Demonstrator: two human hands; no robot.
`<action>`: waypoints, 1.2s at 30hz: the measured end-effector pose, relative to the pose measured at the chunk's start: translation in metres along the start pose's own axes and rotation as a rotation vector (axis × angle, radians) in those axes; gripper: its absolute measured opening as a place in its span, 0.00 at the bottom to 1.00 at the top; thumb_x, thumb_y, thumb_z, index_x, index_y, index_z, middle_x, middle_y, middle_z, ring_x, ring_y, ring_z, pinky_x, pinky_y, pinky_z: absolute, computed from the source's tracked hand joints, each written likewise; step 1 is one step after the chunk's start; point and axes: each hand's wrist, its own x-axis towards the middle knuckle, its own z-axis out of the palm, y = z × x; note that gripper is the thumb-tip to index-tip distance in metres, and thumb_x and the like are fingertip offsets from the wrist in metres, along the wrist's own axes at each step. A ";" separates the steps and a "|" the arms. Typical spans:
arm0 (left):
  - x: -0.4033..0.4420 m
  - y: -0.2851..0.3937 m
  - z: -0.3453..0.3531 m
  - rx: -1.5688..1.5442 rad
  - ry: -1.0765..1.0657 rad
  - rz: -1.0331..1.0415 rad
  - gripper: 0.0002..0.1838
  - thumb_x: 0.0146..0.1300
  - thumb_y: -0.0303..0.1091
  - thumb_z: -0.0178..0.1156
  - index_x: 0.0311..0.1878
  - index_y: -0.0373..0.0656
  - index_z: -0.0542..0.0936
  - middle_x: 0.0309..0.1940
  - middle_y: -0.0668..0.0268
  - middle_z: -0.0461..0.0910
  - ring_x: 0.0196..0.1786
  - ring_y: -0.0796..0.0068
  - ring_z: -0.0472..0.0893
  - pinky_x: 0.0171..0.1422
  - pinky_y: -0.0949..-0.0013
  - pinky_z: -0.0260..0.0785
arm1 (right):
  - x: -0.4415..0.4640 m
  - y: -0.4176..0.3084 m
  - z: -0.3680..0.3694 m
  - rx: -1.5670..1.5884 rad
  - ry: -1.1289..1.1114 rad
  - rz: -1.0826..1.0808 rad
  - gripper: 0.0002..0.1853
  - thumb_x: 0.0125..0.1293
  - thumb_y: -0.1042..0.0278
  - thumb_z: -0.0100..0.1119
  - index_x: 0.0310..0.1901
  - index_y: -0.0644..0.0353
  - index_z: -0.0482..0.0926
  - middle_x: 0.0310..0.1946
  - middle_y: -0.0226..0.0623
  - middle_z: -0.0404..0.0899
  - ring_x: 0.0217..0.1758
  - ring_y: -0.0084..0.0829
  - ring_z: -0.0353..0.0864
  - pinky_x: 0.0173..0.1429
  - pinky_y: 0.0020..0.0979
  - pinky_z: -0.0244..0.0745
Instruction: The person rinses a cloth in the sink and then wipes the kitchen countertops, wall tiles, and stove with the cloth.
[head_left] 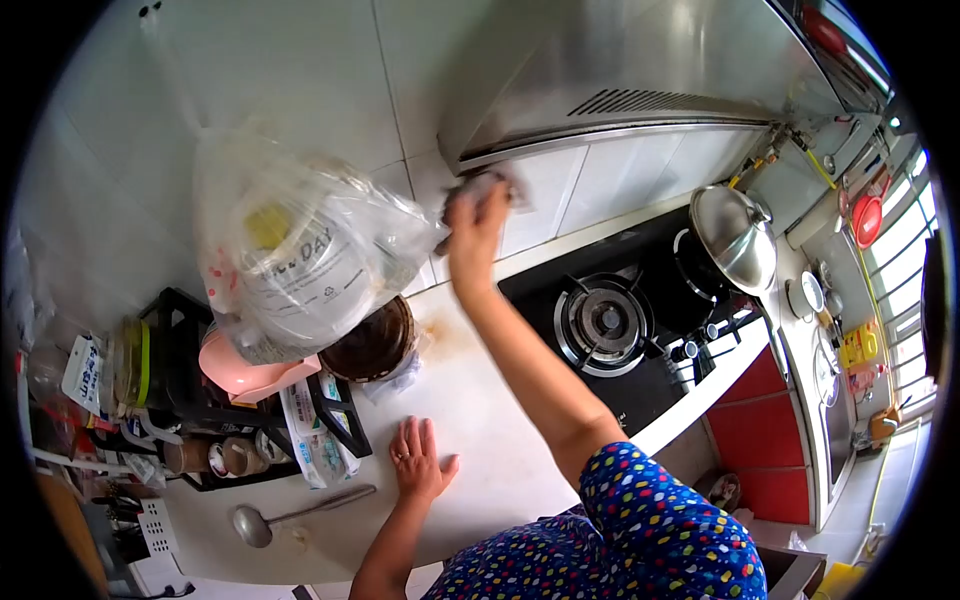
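My right hand (475,220) is closed on a dark, crumpled cloth (497,187), smeared by motion. It is up at the tiled wall (545,190), just under the left corner of the range hood (620,120). My left hand (418,462) lies flat on the white counter (470,400) with its fingers apart, and a ring shows on one finger. To its left a metal ladle (255,526) rests on the counter. A clear plastic bag (310,260) of white packages hangs on the wall, left of my right hand.
A black gas stove (545,345) with a steel-lidded pot (735,240) stands at right. Below the bag are a brown round pot (375,345), a pink container (250,365) and a black rack (340,415). A sink counter runs along the window side.
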 end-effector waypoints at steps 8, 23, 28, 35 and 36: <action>-0.002 0.001 0.000 0.006 -0.003 -0.026 0.48 0.50 0.60 0.64 0.70 0.42 0.64 0.71 0.53 0.57 0.73 0.50 0.56 0.70 0.44 0.51 | 0.077 0.030 -0.046 0.046 0.251 -0.212 0.25 0.68 0.64 0.58 0.63 0.65 0.68 0.53 0.50 0.71 0.54 0.40 0.72 0.61 0.35 0.66; 0.001 0.000 -0.002 -0.073 -0.038 -0.035 0.48 0.50 0.56 0.66 0.71 0.42 0.61 0.72 0.51 0.56 0.73 0.49 0.55 0.71 0.43 0.49 | 0.077 0.193 -0.150 -0.436 0.229 0.318 0.19 0.68 0.64 0.49 0.54 0.69 0.72 0.54 0.47 0.74 0.56 0.43 0.71 0.61 0.41 0.65; 0.001 0.000 0.000 -0.028 -0.052 -0.043 0.48 0.51 0.59 0.64 0.71 0.42 0.63 0.72 0.53 0.56 0.74 0.50 0.54 0.71 0.43 0.51 | 0.124 0.098 -0.124 -0.711 0.245 -0.400 0.24 0.65 0.66 0.52 0.61 0.69 0.68 0.65 0.60 0.60 0.67 0.58 0.58 0.72 0.46 0.52; 0.001 -0.003 -0.002 -0.099 -0.064 -0.062 0.47 0.50 0.57 0.65 0.71 0.42 0.63 0.72 0.52 0.56 0.74 0.49 0.54 0.72 0.43 0.48 | 0.131 0.103 -0.125 -0.726 0.330 -0.220 0.23 0.58 0.83 0.51 0.57 0.68 0.69 0.62 0.60 0.60 0.65 0.58 0.60 0.70 0.45 0.56; -0.001 -0.003 -0.002 -0.103 -0.071 -0.069 0.47 0.50 0.57 0.65 0.71 0.42 0.63 0.72 0.52 0.56 0.74 0.49 0.54 0.72 0.43 0.48 | 0.127 0.119 -0.130 -0.782 0.364 -0.104 0.23 0.58 0.84 0.51 0.58 0.69 0.67 0.60 0.59 0.60 0.65 0.58 0.61 0.70 0.43 0.58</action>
